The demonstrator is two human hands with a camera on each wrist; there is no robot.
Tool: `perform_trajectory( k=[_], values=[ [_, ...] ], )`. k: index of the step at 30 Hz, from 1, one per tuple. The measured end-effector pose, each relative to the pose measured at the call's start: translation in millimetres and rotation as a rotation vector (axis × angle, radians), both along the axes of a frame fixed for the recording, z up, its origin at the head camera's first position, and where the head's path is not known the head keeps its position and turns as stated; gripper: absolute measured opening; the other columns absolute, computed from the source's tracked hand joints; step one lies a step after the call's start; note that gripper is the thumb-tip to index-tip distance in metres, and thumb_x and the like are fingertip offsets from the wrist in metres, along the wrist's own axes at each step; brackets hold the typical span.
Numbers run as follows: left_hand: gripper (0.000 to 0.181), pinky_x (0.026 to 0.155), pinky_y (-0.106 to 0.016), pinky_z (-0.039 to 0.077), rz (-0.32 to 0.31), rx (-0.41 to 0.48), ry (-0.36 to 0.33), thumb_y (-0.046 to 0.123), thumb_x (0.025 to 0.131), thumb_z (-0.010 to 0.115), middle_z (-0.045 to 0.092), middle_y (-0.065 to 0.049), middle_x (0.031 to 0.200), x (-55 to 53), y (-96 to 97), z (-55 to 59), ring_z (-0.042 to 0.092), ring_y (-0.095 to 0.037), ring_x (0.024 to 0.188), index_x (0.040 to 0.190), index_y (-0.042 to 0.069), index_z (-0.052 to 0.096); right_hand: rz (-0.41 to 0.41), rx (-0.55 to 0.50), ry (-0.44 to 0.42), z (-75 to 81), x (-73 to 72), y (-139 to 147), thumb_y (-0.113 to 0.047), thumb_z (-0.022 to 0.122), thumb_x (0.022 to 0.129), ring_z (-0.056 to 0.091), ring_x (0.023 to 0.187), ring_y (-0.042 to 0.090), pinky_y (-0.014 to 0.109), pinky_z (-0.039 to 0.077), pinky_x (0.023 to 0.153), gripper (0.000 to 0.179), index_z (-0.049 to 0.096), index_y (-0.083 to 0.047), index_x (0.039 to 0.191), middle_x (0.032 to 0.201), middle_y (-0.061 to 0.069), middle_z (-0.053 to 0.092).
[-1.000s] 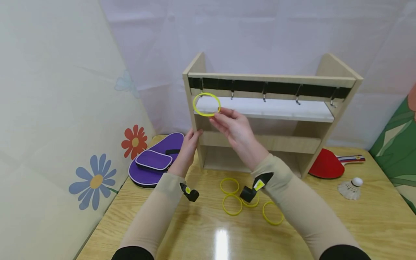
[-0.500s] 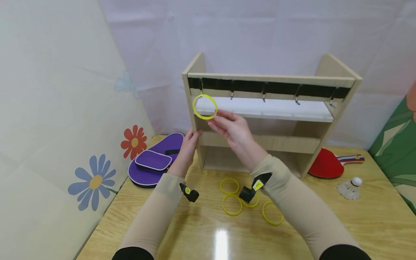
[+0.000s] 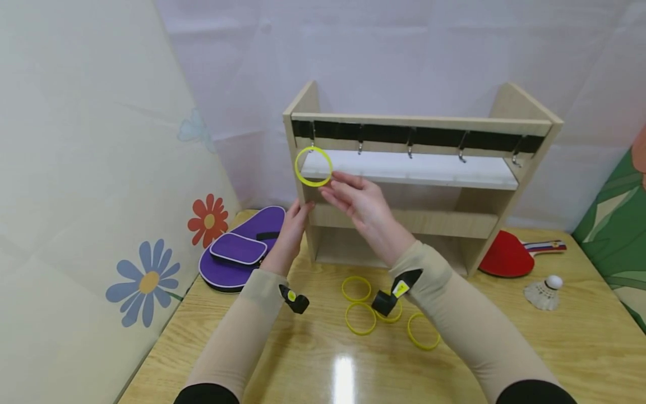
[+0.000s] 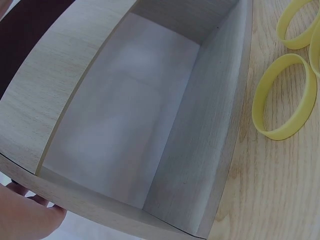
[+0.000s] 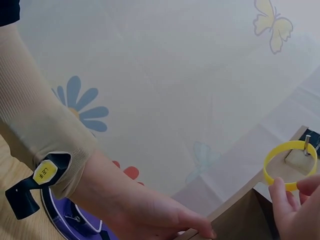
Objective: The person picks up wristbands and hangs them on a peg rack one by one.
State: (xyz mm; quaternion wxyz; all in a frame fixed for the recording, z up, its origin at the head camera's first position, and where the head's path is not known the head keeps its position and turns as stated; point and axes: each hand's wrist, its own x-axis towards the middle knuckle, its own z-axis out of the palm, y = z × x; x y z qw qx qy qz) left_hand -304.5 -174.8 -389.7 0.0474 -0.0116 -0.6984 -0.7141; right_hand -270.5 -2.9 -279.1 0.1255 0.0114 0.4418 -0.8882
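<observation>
My right hand point(image 3: 370, 207) pinches a thin yellow ring point(image 3: 314, 184) by its lower right edge. The ring's top overlaps the tip of the leftmost metal hook point(image 3: 313, 133) on a small wooden shelf unit point(image 3: 454, 224). In the right wrist view, that hook point(image 5: 307, 142) crosses the upper rim of the ring point(image 5: 267, 165), with fingertips at the ring's bottom. My left hand point(image 3: 291, 233) grips the unit's left side panel, thumb on the front edge. Its fingers wrap behind the panel, as the left hand point(image 4: 25, 215) in the left wrist view shows.
Several yellow rings point(image 3: 360, 333) lie on the wooden table point(image 3: 282, 359) before the unit. More hooks line the black strip point(image 3: 386, 133). A purple paddle case point(image 3: 237, 249) lies left; a red table tennis paddle point(image 3: 507, 255) and shuttlecock point(image 3: 542, 294) lie right.
The right hand has shifted slightly left with the ring, which has turned from a flatter tilt to face more forward under the leftmost hook. The left hand has stayed on the side panel.
</observation>
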Motion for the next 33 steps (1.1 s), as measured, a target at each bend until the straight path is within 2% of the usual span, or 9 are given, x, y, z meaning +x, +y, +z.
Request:
perform_trajectory(
  k=[8,19,29,33],
  values=[
    [0.048,0.109,-0.044,0.036,-0.006,0.006,-0.002,0.024,0.103,0.046,0.052,-0.019,0.139,-0.9,-0.8,-0.8,0.050,-0.024,0.121,0.150,0.017,0.041,0.007,0.011,-0.010,-0.2,1.1,-0.2,0.009,0.059,0.092,0.072,0.087,0.021,0.028,0.057,0.085,0.031,0.061,0.004,0.122,0.113,0.018,0.066],
    [0.047,0.106,-0.041,0.038,0.007,0.014,0.011,0.023,0.102,0.046,0.054,-0.019,0.136,-1.8,0.1,-1.9,0.052,-0.019,0.115,0.147,0.014,0.044,0.019,0.045,-0.002,-6.0,2.1,2.6,0.010,0.059,0.091,0.072,0.087,0.020,0.028,0.057,0.085,0.033,0.062,0.003,0.123,0.111,0.018,0.067],
    [0.045,0.102,-0.038,0.040,0.030,0.003,0.009,0.024,0.101,0.047,0.057,-0.018,0.131,-1.6,0.6,-3.4,0.054,-0.019,0.110,0.145,0.011,0.047,0.052,0.156,0.041,-24.4,4.8,32.2,0.008,0.056,0.094,0.071,0.094,0.019,0.028,0.055,0.089,0.043,0.053,0.004,0.136,0.126,0.021,0.060],
    [0.046,0.108,-0.042,0.036,0.013,0.004,0.008,0.024,0.102,0.047,0.053,-0.019,0.139,-1.2,-1.8,-3.6,0.050,-0.021,0.118,0.146,0.013,0.045,0.083,0.207,0.051,-33.1,6.2,48.8,0.007,0.054,0.096,0.071,0.094,0.017,0.027,0.055,0.090,0.046,0.048,0.004,0.141,0.134,0.024,0.055]
  ],
)
